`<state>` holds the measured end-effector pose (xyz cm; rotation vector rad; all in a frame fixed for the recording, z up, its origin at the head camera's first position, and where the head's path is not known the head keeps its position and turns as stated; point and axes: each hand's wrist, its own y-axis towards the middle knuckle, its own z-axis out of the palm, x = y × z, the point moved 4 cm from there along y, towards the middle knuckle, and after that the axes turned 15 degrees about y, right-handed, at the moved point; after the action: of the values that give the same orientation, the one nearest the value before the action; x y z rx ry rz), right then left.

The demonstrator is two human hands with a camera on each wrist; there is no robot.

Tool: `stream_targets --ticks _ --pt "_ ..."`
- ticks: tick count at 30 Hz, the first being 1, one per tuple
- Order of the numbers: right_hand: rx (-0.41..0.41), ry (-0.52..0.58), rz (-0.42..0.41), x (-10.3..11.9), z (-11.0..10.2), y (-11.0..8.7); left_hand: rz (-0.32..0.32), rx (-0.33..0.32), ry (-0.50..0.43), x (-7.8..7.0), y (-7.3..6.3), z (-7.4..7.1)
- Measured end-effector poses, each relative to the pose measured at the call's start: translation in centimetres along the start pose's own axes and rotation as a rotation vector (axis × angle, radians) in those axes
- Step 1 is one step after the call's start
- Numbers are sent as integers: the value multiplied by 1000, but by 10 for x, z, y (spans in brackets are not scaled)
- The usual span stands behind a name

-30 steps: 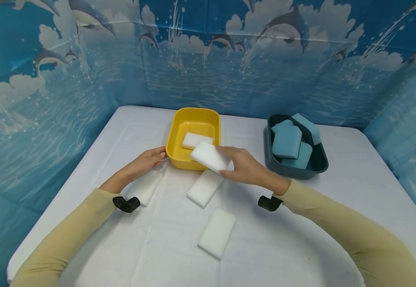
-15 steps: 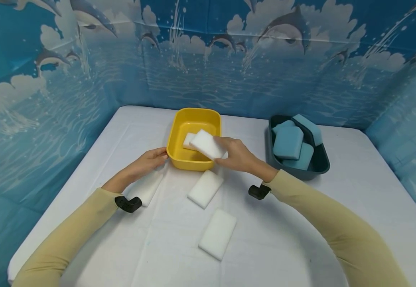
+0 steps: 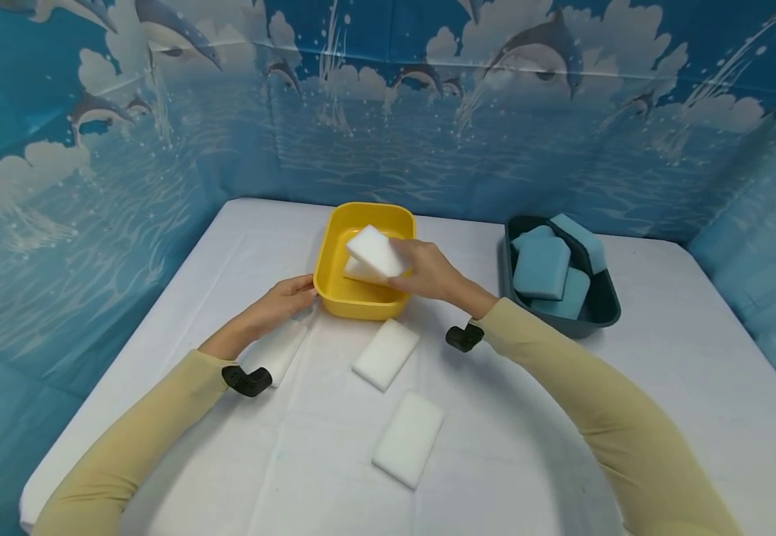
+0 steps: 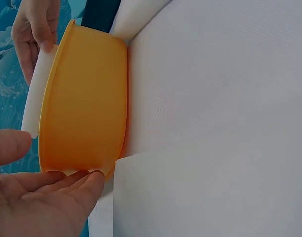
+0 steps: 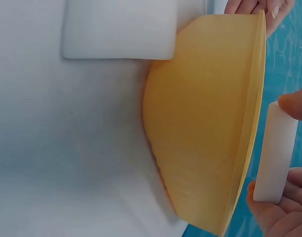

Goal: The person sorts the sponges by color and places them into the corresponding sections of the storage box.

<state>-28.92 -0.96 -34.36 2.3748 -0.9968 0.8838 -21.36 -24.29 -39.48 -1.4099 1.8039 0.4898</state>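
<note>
Blue dolphin-print cloth [image 3: 388, 156] is hanging around a white-covered table [image 3: 321, 476]; clock positions are being read in the head view, from the yellow tub's centre, with 12 lying away from the person. At the fingers, the right hand [image 3: 422, 266] is reaching in from 3 o'clock and gripping a white block [image 3: 377, 251] by its edges; the right wrist view is showing the thumb at one end and fingertips at the other. This block is tilting above the interior of the yellow tub [image 3: 361, 309]. Beneath it a second white block [image 3: 356, 272] is lying in the tub, partly hidden; whether the two are touching cannot be told. The left hand [image 3: 287, 298] is resting extended fingers against the tub's outer wall at about 8 o'clock, its thumb standing free.

Compared with a second ago, the right hand is now holding its block farther in, over the interior rather than the near rim. In judgement, the block is being carried into position but is remaining unreleased; the left hand is apparently steadying the tub.

Farther out, one white block [image 3: 386, 355] is lying just beside the tub towards 6 o'clock, another [image 3: 409, 441] beyond it, and a third [image 3: 277, 351] towards 7, partly covered by the left forearm. Near 3 o'clock, a dark bin [image 3: 603, 294] is holding several blue blocks [image 3: 542, 268].
</note>
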Motion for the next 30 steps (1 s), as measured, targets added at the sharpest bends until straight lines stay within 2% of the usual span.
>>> stream_targets --ticks 7,12,17,23,30 --pt "38 30 93 -4 4 11 -14 -22 -33 -4 3 5" --pt "71 -1 150 -7 6 11 -20 -40 -60 -4 7 7" --pt "45 -4 119 -7 2 4 -34 -56 -82 -3 10 7" --pt "12 11 17 -5 -4 -8 -47 -60 -73 -4 9 6" --pt "-10 10 -39 -8 -3 -27 -35 -59 -67 -3 8 5"
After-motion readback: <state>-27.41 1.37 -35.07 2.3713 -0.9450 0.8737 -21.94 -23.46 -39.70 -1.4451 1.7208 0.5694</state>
